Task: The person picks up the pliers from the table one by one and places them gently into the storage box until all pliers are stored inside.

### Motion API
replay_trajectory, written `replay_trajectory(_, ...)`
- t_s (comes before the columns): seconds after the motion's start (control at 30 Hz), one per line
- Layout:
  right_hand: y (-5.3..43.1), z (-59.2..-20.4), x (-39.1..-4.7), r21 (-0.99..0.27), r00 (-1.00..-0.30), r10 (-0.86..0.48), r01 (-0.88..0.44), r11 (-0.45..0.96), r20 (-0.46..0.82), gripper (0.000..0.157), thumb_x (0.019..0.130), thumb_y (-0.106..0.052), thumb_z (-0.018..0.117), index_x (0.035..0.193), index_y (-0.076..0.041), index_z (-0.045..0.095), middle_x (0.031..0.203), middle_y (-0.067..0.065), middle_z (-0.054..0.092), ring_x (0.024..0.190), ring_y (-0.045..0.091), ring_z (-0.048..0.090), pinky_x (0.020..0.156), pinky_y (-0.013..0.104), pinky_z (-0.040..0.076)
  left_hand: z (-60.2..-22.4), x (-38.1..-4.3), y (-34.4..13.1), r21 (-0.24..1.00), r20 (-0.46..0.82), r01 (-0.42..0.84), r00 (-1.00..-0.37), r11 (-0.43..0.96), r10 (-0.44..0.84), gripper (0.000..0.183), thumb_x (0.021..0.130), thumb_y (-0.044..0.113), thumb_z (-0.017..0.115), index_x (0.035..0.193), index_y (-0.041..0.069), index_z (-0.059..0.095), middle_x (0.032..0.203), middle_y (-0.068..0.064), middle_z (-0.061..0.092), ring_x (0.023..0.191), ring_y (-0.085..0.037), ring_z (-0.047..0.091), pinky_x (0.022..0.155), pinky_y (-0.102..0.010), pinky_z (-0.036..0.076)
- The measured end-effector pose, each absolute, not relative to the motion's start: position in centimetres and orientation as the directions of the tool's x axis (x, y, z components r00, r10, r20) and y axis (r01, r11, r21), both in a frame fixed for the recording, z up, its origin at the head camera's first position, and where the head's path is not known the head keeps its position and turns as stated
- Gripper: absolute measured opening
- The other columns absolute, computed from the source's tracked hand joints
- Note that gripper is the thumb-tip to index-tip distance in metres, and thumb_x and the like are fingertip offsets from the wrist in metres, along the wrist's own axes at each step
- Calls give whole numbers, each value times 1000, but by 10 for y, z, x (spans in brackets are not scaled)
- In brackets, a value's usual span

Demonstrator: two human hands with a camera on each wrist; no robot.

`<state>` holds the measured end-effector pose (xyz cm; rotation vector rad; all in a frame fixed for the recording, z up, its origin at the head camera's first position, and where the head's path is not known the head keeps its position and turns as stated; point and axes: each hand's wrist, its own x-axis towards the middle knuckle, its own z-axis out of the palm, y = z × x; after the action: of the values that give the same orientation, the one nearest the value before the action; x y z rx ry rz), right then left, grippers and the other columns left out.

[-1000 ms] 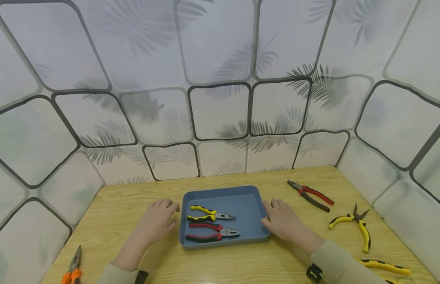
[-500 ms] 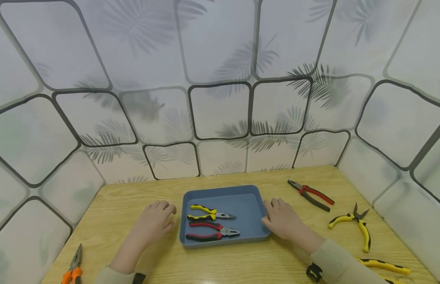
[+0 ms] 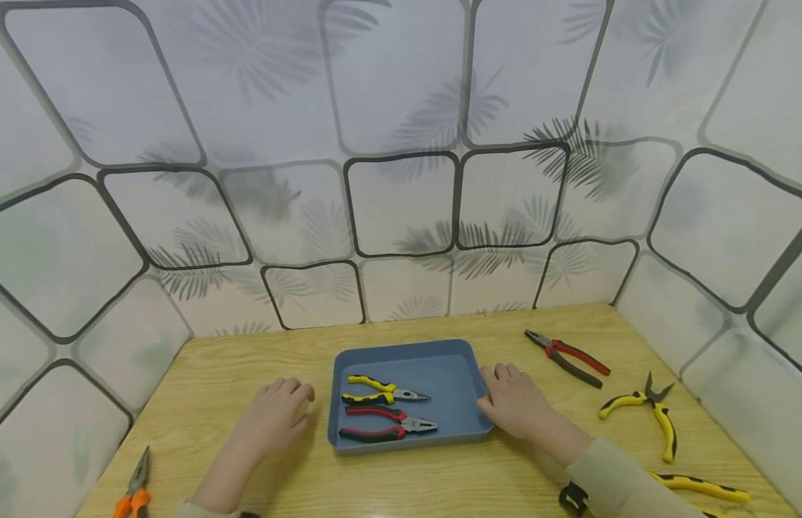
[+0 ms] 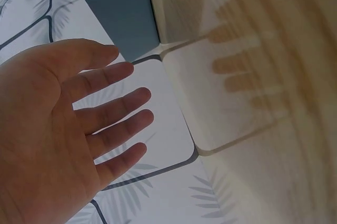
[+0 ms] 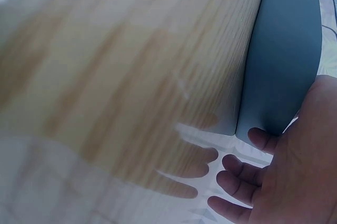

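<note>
A blue-grey tray lies on the table, holding yellow-and-black long-nose pliers and, nearer me, red-and-black pliers. My right hand pinches the tray's right wall; the right wrist view has its index fingertip against the outside of the wall, while the thumb is mostly hidden there. Left of the tray, my left hand stays apart from it. In the left wrist view its fingers are loosely extended, with nothing in them.
Red-and-black pliers and spread yellow-handled pliers lie at the right. Another yellow-handled tool is partly behind my right sleeve. Orange-handled long-nose pliers lie front left. Patterned walls enclose the table.
My left hand has drawn back to the left and slightly toward me, away from the tray's left side. The right hand, the tray and the pliers have stayed in place.
</note>
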<state>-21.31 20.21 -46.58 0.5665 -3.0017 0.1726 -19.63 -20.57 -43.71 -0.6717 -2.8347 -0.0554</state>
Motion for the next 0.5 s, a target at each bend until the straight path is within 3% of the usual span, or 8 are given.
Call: replay_trajectory(0.5, 203, -465, -212, -91, -919, -371, -384, 919, 137, 12, 90, -23, 47, 95, -12, 46, 76, 1, 31, 67, 18, 26, 59, 32, 21, -445, -193, -216, 27, 205, 414, -893, 910, 400, 23, 77, 19, 72, 97, 17, 60, 94, 1, 59, 94, -23, 58, 82, -46, 46)
